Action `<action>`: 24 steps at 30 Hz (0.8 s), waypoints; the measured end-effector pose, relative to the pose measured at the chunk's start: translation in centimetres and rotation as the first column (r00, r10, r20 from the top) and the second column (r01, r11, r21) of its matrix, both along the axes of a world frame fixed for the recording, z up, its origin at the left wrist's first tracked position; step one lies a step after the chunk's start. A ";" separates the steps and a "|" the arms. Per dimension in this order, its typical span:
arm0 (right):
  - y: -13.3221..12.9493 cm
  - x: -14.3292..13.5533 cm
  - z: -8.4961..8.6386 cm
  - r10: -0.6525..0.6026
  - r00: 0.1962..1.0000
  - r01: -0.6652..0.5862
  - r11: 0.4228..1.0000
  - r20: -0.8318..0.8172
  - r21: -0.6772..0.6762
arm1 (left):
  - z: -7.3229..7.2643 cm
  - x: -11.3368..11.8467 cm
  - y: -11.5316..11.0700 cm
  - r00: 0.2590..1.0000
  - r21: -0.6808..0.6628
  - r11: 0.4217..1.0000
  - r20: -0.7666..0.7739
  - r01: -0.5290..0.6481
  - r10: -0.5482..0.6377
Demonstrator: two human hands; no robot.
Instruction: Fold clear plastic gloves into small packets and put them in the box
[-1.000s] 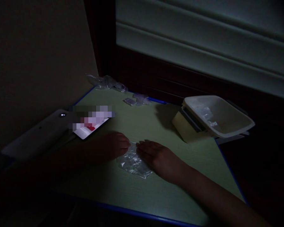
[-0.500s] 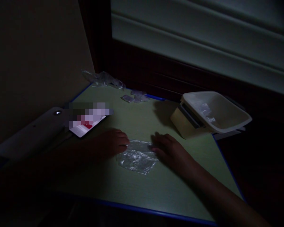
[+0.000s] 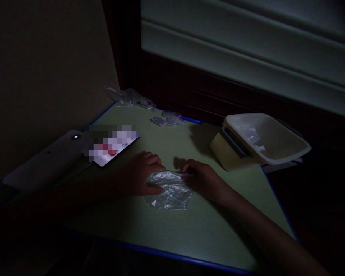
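Note:
A clear, crinkled plastic bag [image 3: 172, 197] lies on the pale green table, its far edge lifted and folded toward me. My left hand [image 3: 146, 174] grips the bag's left side, the thumb lying over the film and the fingers at the far edge. At the upper right corner, my right hand [image 3: 204, 179] pinches the film between thumb and curled fingers. Dim light hides the exact fingertip contact.
A cream plastic bin [image 3: 218, 149] with small clear packets inside stands tilted at the right edge. A lit phone [image 3: 117, 147] and a pale elongated device [image 3: 46, 157] are at left. Several small packets [image 3: 158, 121] and crumpled plastic [image 3: 129, 97] lie along the back. The table [image 3: 172, 234] has blue edging.
Both hands have closed on the bag's far edge, which has risen and folded nearer. My left thumb has come over the film. The view has shifted slightly.

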State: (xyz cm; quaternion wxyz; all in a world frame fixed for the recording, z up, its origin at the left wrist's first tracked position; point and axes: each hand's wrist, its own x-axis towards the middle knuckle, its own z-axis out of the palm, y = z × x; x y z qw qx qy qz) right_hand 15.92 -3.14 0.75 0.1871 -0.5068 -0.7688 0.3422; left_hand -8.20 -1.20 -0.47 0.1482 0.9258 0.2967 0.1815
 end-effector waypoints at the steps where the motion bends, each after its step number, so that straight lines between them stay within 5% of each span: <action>1: -0.1 0.1 0.0 -0.013 1.000 0.013 1.000 -0.015 -0.005 | 0.0 0.0 0.0 1.000 0.006 1.000 -0.011 0.003 -0.003; 7: -0.8 0.9 0.1 -0.091 0.994 0.098 0.984 0.052 -0.148 | -0.1 0.0 -0.2 1.000 0.000 1.000 0.012 0.008 -0.008; 12: -1.3 0.5 -0.1 -0.137 0.983 0.153 0.980 0.123 -0.131 | -0.1 0.0 -0.2 1.000 -0.043 0.999 -0.001 -0.027 0.027; 24: -1.8 0.6 0.0 -0.136 0.985 0.104 0.962 -0.111 -0.253 | -0.2 0.1 -0.1 0.993 -0.183 0.976 -0.008 -0.115 0.116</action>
